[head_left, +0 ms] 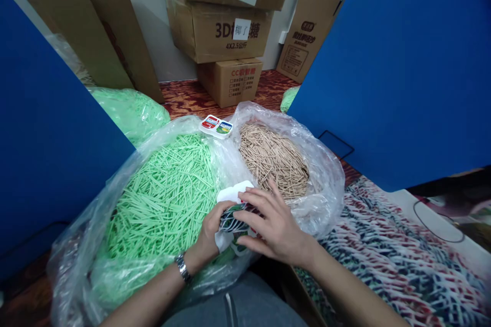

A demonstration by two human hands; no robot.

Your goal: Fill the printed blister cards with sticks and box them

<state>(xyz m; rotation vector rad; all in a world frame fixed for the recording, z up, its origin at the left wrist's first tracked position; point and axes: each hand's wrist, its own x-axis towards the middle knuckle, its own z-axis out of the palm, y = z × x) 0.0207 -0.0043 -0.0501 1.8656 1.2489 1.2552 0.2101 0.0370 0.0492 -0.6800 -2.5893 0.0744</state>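
My left hand [210, 230] is closed around a stack of small white twin-compartment packs [230, 219], which show dark printed lids edge-on. My right hand [274, 222] lies over the right side of that stack with its fingers apart, the tips at the packs' edges; some of the contact is hidden. A white pack [233, 191] sticks out above the stack. Just beyond are thin green sticks [164, 194] in a clear plastic bag and thin brown sticks [272, 161] in another. One twin pack with red and blue-green lids [216, 126] rests where the bags meet.
To the right lies a large heap of similar packs [395, 260]. Blue panels [402, 61] stand on both sides. Stacked cardboard boxes [226, 30] are at the back by the wall, and another green bag [130, 110] sits at the left behind.
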